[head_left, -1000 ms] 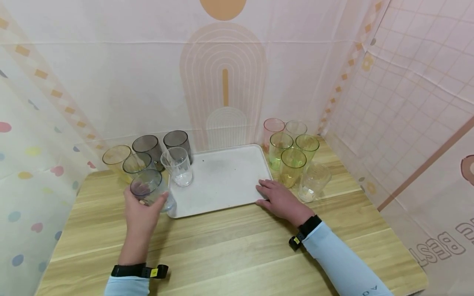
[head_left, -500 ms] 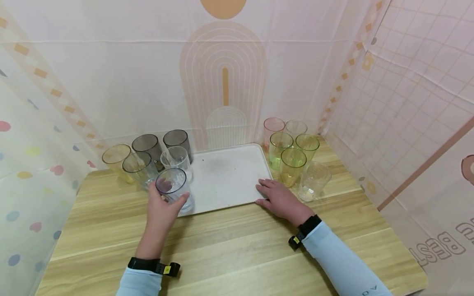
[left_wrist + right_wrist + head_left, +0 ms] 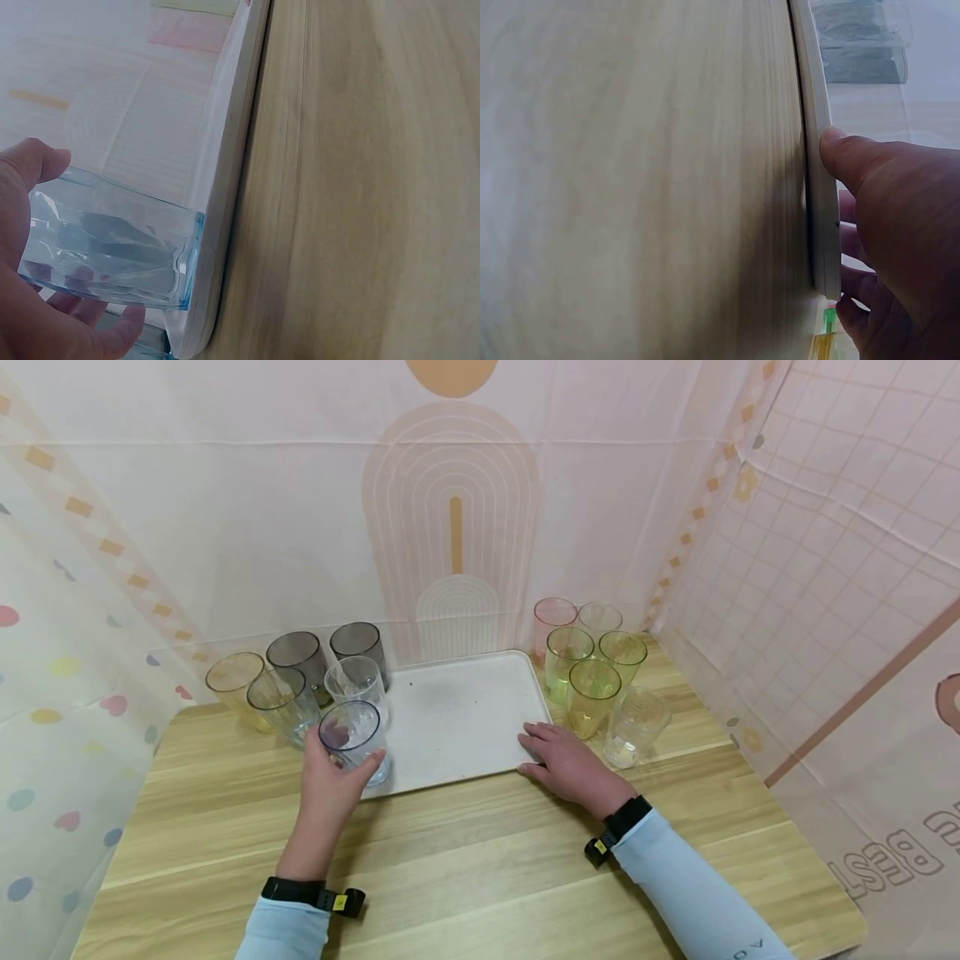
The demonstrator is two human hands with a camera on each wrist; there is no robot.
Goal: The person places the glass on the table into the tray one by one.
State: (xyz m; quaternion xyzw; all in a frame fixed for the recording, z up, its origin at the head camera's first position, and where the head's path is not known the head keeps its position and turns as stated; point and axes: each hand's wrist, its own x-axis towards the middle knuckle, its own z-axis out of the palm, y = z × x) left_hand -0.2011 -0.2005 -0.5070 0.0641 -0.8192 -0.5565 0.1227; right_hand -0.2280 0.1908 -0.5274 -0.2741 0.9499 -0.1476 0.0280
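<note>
My left hand (image 3: pixel 330 781) grips a pale blue clear tumbler (image 3: pixel 354 743) standing on the near left corner of the white tray (image 3: pixel 465 727). In the left wrist view the tumbler (image 3: pixel 112 247) sits just inside the tray rim (image 3: pixel 225 202), with my fingers (image 3: pixel 30 225) round it. A clear tumbler (image 3: pixel 358 687) stands on the tray right behind it. My right hand (image 3: pixel 561 760) holds the tray's near right corner, the thumb against the rim and the fingers over its edge. The right wrist view shows the thumb (image 3: pixel 855 161) on the tray rim (image 3: pixel 817 187).
Several grey, amber and clear tumblers (image 3: pixel 285 672) stand left of the tray by the backdrop. Pink, green, yellow and clear tumblers (image 3: pixel 592 668) stand at its right. The wooden table (image 3: pixel 465 868) stretches toward me, with patterned cloth walls on three sides.
My left hand carried the pale blue tumbler from the table left of the tray onto the tray's near left corner. The right hand stayed on the tray.
</note>
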